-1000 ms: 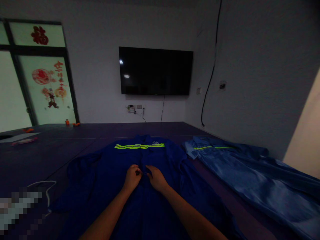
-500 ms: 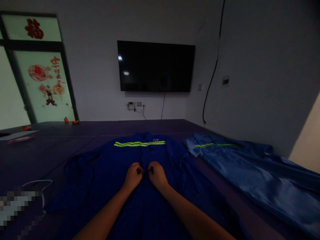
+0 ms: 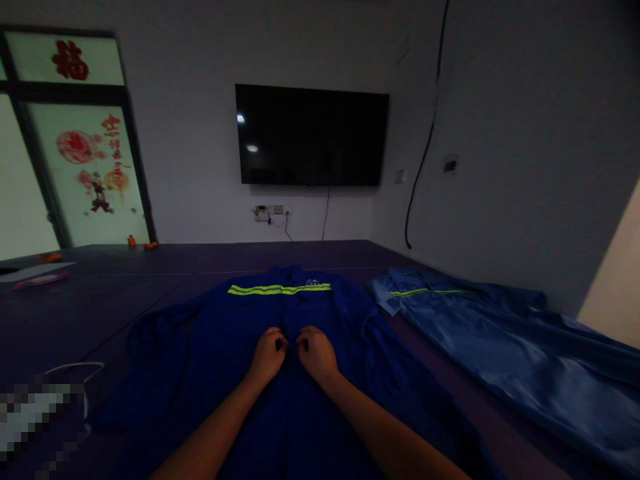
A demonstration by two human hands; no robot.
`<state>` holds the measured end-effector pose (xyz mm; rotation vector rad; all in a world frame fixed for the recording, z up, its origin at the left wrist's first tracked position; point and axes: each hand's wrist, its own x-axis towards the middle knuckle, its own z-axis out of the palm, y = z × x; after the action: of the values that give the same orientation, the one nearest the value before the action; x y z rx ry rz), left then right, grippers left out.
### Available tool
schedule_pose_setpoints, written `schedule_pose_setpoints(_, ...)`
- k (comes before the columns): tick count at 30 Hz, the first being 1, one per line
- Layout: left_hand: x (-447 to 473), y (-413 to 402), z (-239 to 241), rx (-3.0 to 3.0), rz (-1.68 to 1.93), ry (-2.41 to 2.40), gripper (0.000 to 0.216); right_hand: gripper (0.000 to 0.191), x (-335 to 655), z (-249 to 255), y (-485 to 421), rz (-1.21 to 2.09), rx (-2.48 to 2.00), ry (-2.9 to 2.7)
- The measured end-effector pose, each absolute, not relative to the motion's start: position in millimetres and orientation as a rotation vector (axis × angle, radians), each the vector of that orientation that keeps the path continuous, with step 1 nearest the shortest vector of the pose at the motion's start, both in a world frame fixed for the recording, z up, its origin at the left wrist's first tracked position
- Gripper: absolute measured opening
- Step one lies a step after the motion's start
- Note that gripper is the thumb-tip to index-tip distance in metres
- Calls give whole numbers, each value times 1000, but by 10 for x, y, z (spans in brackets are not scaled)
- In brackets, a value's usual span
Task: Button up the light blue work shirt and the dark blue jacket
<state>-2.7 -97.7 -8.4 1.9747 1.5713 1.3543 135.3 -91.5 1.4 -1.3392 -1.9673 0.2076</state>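
Note:
A dark blue work jacket (image 3: 220, 340) lies spread out before me, its collar pointing away and a yellow-green reflective stripe (image 3: 255, 290) across the chest. My left hand (image 3: 269, 353) is closed in a pinch at the left side of the front opening, below the stripe. Facing it across a narrow gap, my right hand (image 3: 317, 353) pinches the cloth on the other side of that opening. Thumb and forefinger of each hand are curled together. The dim light hides the fastening between them. Both sleeves lie out to the sides, loosely creased.
To the right lies a lighter blue garment (image 3: 480, 340) with a similar stripe. A white cord (image 3: 75, 365) trails beside a blurred-out object at lower left. Small orange objects (image 3: 132, 241) sit near the glass door (image 3: 95, 173). A television (image 3: 313, 137) hangs on the far wall.
Both hands stay at the jacket's front opening with almost the same pinch. The whole view has shifted down very slightly.

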Motion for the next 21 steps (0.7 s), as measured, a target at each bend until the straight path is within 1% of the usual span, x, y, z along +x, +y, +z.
schedule_pose_setpoints(4,-23,-982,-75,1938,1389,1527,17,24,1348,27,-938,191,-1350,-1953)
schedule_pose_setpoints(8,-14,-981,-73,1904,1437,1506,18,17,1334,17,-946,189,-1382,-1921)
schedule_pose_setpoints(17,-6,-1009,-42,1897,1478,1485,13,7,1341,-16,-883,298,-1292,-1917)
schedule_pose_setpoints(21,-1,-1012,-48,1792,1533,1455,11,6,1333,-11,-883,321,-1255,-1928)
